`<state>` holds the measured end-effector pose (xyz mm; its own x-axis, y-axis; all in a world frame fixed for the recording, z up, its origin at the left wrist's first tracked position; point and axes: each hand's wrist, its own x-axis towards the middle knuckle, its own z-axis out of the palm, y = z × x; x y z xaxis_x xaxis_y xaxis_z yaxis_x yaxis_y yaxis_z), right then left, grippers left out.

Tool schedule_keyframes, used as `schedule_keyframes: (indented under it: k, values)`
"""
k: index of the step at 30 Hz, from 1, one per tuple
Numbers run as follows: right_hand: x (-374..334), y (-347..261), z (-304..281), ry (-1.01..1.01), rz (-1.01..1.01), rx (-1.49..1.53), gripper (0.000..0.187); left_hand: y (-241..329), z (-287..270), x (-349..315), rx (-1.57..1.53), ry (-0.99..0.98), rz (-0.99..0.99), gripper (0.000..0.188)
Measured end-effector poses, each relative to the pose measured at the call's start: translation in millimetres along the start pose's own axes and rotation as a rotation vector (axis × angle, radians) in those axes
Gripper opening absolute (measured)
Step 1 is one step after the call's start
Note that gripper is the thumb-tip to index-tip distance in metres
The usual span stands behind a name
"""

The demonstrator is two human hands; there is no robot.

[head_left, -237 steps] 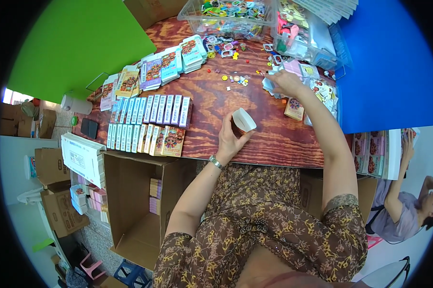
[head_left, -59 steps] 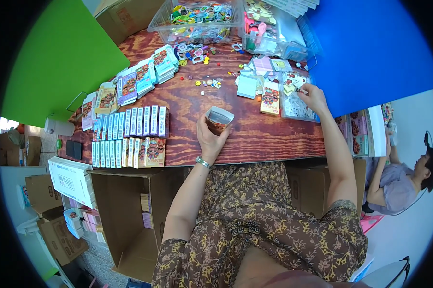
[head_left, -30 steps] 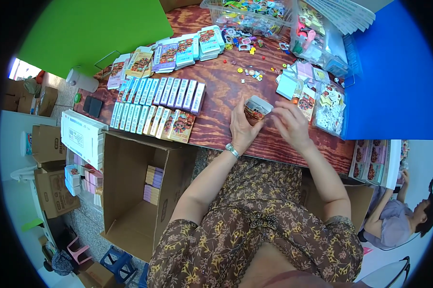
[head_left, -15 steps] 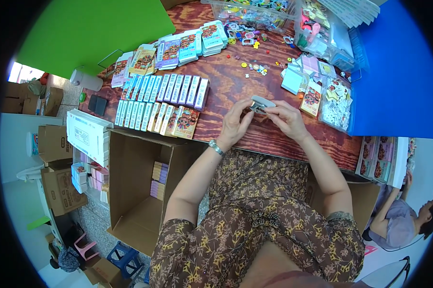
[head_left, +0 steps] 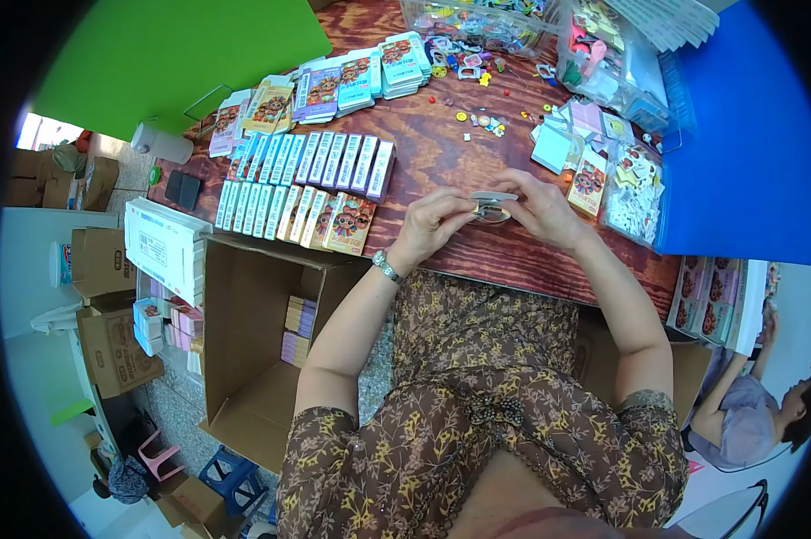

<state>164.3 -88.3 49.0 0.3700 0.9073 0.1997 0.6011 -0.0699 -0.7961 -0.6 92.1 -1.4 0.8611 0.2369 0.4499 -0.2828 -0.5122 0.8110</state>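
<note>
While our left hand (head_left: 430, 223) and right hand (head_left: 547, 211) pinch the small box (head_left: 491, 214) between fingertips, above the wooden table (head_left: 437, 162), its pale flap (head_left: 493, 195) could crease. We judge that uneven pressing from the two sides would cause this.

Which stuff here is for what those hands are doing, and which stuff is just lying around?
Seems part of the job:
the small box, between the left hand and right hand
the rows of standing boxes
the stacked cartons
the loose trinkets
the white cut-out pieces

Seems just lying about:
the dark phone-like slab
the white cup-like container
the blue stool
</note>
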Motion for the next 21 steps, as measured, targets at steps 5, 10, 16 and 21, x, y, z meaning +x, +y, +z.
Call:
schedule_keyframes:
  k: [5,10,16,21]
  values:
    - [-4,11,0,0.025,-0.328,-0.318,0.017,0,5,0,-0.013,0.054,-0.026,0.017]
    - [-3,-4,-2,0.02,-0.371,-0.301,0.014,2,10,-5,-0.098,0.128,-0.096,0.016]
    - [1,-11,-1,-0.023,-0.281,-0.241,0.018,-1,13,-5,-0.111,0.138,-0.055,0.016]
    - [-2,-16,7,0.032,-0.256,-0.347,0.016,-4,12,-8,-0.145,0.1,-0.098,0.015]
